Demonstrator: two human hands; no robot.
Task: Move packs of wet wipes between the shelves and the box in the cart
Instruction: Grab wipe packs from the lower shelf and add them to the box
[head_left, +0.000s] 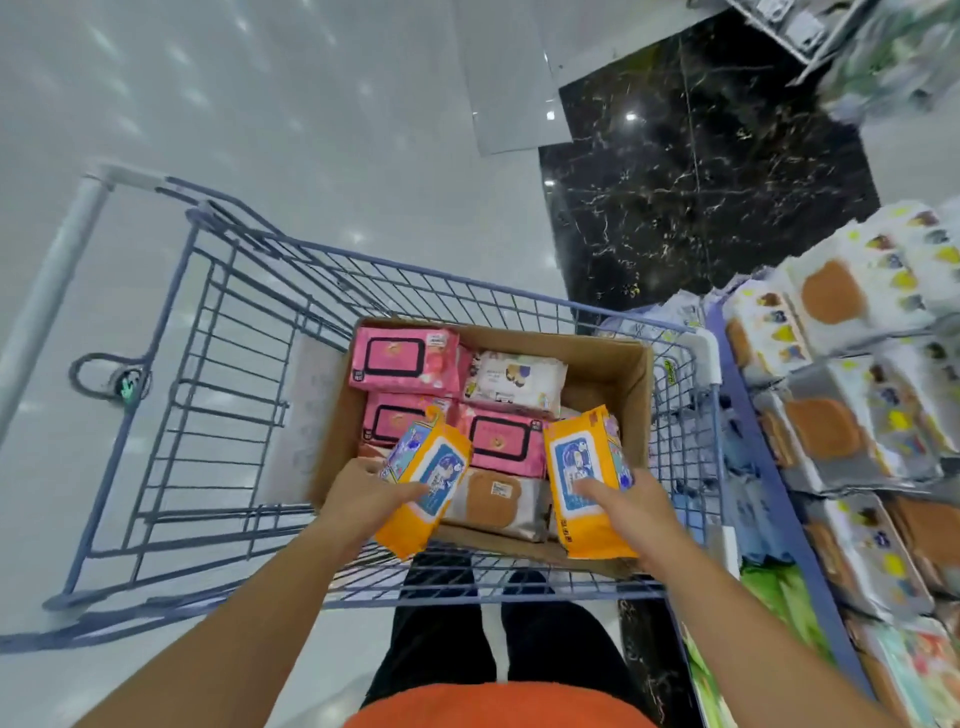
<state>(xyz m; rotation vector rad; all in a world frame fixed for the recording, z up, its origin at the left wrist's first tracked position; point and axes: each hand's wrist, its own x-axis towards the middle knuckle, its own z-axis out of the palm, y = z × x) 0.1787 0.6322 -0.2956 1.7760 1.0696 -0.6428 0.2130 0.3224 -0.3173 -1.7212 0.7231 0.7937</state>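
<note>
Left hand (358, 499) grips one orange pack (423, 480), right hand (631, 512) another orange pack (587, 480), lower centre above the box (631, 379). Risk: thumb-only pinch on slick film, either pack slips.

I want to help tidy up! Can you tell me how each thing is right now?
Left hand: grips the left orange pack, held over the box.
Right hand: grips the right orange pack, held over the box.
Box: open, in the cart, partly full.
Pink packs: lying flat in the box.
Shelf packs: stacked in rows.
</note>
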